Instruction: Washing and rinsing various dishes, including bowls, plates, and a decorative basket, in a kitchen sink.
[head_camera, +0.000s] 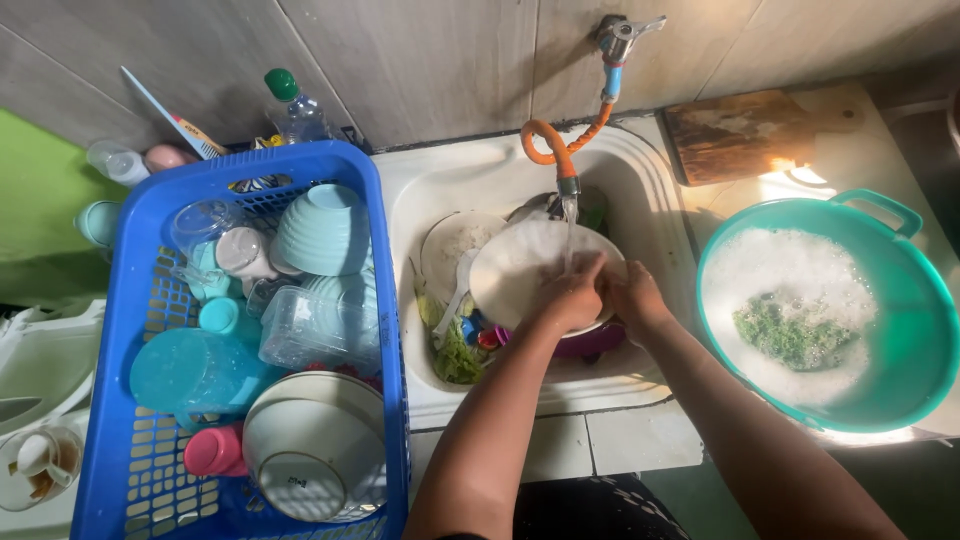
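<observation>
step: rinsing a white plate (520, 270) under the tap; this reads as the washing-up stage, with clean ware already stacked to one side
plate: held tilted over the sink (420, 200), its face up toward the water, above other dirty ware
left hand (572, 295): fingers curled over the plate's near rim, grasping it from the front edge
right hand (636, 298): closed on the plate's right rim, just beside the left hand, the two nearly touching
water: a thin stream falls from the orange hose (560, 150) on the wall tap (618, 35) and lands on the plate near the fingers
sink contents: a second plate (450, 245) behind the first, a white spoon (458, 290), green scraps (455, 355), small coloured bits and a purple bowl (590, 342) under the hands
basin (925, 330): teal, to the right of the sink, full of suds with a green scrubber (795, 335) in the middle
basket (110, 330): blue, to the left, holding pale bowls, clear cups, a teal jug and a pink cup, with white bowls at its near end
board (740, 135): wooden, lying behind the basin on the counter
next move, as a judgement: the plate would need turning so the stream reaches all of its face and back, with a firm grip because the rim is wet and likely slippery
risk, as a judgement: a slip would drop the plate onto the ware below
</observation>
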